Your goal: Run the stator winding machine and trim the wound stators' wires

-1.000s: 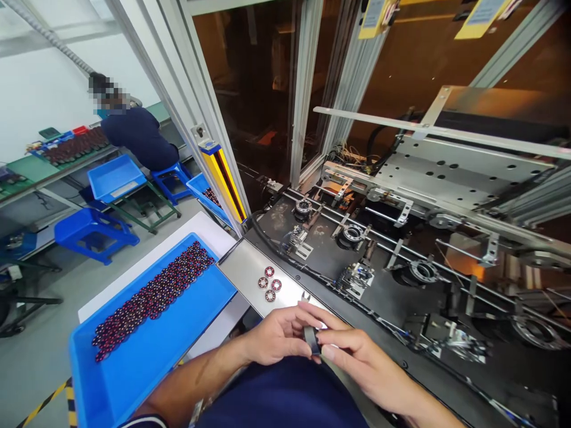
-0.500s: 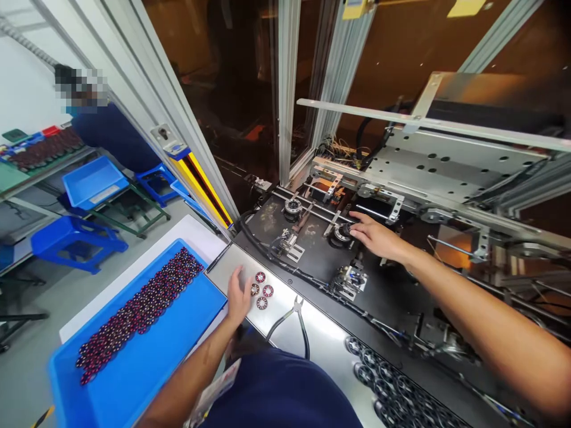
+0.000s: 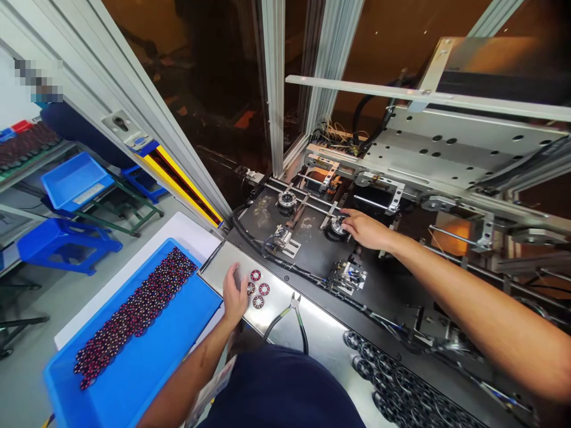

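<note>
My right hand (image 3: 366, 229) reaches over the machine bed, its thumb and fingers closed on a round metal part (image 3: 338, 225) seated on a black round holder. The fingers partly cover that part. My left hand (image 3: 235, 294) rests on the metal ledge, thumb and fingers apart, holding nothing. Right beside its thumb lie several small ring-shaped motor stators (image 3: 264, 289) with red and copper windings; one is partly hidden by the thumb. Diagonal cutters (image 3: 295, 303) lie spread on the ledge, right of the stators.
Several black round parts (image 3: 383, 374) crowd the ledge at the lower right. A blue tray (image 3: 165, 351) full of stators stands at left. A second round holder (image 3: 286, 202), metal slides and cables (image 3: 312, 276) occupy the bed. A co-worker (image 3: 80, 131) is behind the frame post (image 3: 147, 119).
My right hand has lowered and its fingers have closed on the round part; before, they were spread above it. The left hand stays beside the stators. The camera view has shifted slightly.
</note>
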A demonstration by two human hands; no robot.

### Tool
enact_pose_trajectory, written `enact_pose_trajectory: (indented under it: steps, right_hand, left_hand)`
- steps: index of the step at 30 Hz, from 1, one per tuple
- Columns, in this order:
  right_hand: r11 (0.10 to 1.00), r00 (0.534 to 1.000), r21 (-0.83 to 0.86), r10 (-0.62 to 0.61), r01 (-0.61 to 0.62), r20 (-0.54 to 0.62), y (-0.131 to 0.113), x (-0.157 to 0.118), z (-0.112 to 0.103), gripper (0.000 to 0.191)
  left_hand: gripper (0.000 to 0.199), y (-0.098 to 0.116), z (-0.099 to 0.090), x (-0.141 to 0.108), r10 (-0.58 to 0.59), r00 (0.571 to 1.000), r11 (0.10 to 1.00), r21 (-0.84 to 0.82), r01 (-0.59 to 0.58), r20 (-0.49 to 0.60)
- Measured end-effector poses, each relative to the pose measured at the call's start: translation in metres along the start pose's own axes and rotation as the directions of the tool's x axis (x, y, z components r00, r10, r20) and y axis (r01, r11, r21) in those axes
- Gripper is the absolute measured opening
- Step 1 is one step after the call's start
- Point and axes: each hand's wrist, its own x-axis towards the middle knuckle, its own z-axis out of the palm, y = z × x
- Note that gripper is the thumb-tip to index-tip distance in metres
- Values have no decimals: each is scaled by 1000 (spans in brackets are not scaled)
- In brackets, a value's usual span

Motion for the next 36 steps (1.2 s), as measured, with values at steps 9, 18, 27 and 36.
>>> enact_pose_trajectory:
  steps: [9,18,27,36]
  right_hand:
    - [992,999,-120,43,-43,-6,-3,9,7,28]
    - [954,996,-299,-24,-1,-81,-33,-40,-3,48]
    - [940,996,-340,-48,20,-74,-44,-44,-11,69]
    - [989,820,-122,2,-88,-572,-153,-194,15,56]
  left_hand:
    - [48,0,0,0,9,1000,1000,27,-9,7]
    - [48,1,-1,0,5,1000,999,39,-6,25]
    - [46,3,2,3,16,1000,1000,15,-15,-7]
    - [49,32,-29,-13,86,996,995,-49,-85,22]
